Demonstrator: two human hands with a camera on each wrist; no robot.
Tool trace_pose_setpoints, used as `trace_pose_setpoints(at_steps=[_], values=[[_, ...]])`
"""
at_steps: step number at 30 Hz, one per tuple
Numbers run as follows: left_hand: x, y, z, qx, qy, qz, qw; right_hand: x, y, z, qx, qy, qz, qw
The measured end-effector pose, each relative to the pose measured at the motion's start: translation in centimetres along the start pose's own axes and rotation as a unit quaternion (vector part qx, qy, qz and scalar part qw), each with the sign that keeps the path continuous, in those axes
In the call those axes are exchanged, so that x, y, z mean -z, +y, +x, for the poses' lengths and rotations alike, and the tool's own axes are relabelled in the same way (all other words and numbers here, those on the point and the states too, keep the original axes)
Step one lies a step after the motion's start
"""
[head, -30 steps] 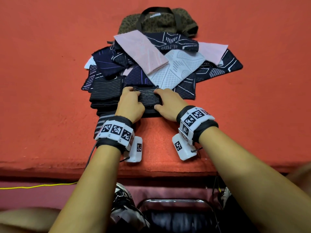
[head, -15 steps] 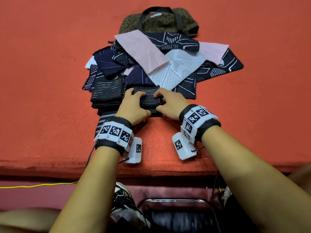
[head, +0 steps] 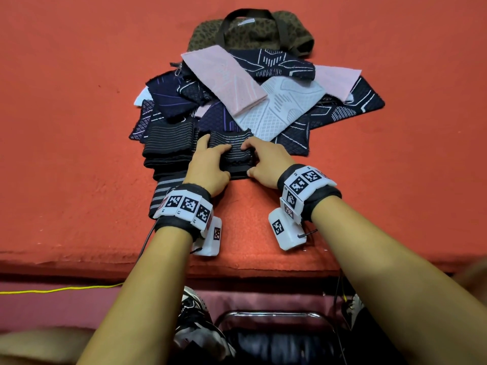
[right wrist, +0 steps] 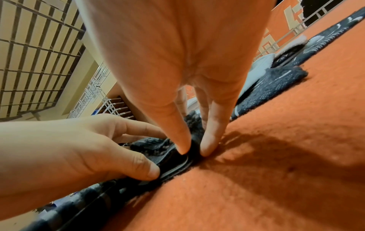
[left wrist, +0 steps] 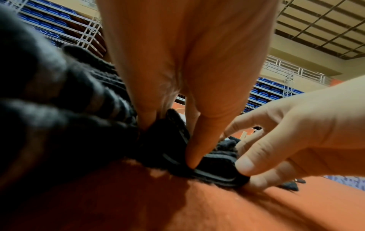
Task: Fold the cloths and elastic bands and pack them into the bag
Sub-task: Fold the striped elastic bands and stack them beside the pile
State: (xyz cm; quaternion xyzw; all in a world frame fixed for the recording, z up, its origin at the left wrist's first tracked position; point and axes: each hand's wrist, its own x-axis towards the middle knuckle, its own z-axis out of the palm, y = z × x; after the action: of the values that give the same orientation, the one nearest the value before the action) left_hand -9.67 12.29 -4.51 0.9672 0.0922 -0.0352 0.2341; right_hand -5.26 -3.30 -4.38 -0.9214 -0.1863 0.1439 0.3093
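Item: black elastic band point(head: 232, 154), grey-striped, folded into a thick pad. It lies on the red felt table point(head: 79, 127) at the 6 o'clock edge of the cloth pile.

Left hand point(head: 208, 167): fingers curled over the band's 9 o'clock end, thumb pressed on the near edge; it grips the band. The left wrist view shows the thumb point(left wrist: 195, 140) pinning the dark folded layers to the felt.

Right hand point(head: 266, 164): fingers curled onto the band's 3 o'clock end, thumb tucked at the near corner; it grips the band as well. The right wrist view shows the thumb point(right wrist: 177, 136) and a finger pinching the folded edge between them.

Stack of folded striped bands point(head: 168, 143): just beside the held band at its 9 o'clock, touching it, black with thin pale lines. A wider grey-striped band point(head: 163, 191) pokes out from under the stack toward 6 o'clock.

Cloth pile: a pink cloth point(head: 224, 77) on top, a white patterned cloth point(head: 279, 109) at its 4 o'clock, navy patterned cloths point(head: 342, 111) spread beneath toward 3 o'clock, and purple-lined navy pieces point(head: 168, 96) at 9 o'clock.

Bag point(head: 250, 32): brown, leopard-patterned, dark handles, lying at the 12 o'clock end of the pile, partly overlapped by cloths.

Both wrists carry white marker-printed bands point(head: 305, 185).
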Motion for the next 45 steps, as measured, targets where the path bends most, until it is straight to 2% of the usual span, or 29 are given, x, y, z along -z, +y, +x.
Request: trace_pose_setpoints(at_steps=[8,16,21,28,35,45], values=[[0.5,1.4,0.0,0.006,-0.022,-0.004,1.0,0.7,0.5,-0.2,0.013,-0.008,0.007,1.0],[-0.2,3.0,0.3,-0.08,0.063,0.016,0.995,3.2,3.2,0.4,-0.061,0.106,0.001,0.993],[-0.6,3.2,0.2,-0.116,0.056,-0.01,0.992,3.2,3.3,0.4,-0.052,0.059,-0.021,0.997],[-0.2,3.7,0.6,-0.117,0.038,-0.004,0.992,2.9,2.7,1.0,-0.063,0.016,-0.064,0.996],[0.8,5.5,3.1,-0.09,0.01,0.028,0.995,4.6,2.1,2.0,-0.057,0.022,-0.107,0.992],[1.7,5.8,6.5,-0.055,-0.001,0.058,0.997,5.3,-0.1,3.9,-0.048,-0.009,-0.142,0.989]])
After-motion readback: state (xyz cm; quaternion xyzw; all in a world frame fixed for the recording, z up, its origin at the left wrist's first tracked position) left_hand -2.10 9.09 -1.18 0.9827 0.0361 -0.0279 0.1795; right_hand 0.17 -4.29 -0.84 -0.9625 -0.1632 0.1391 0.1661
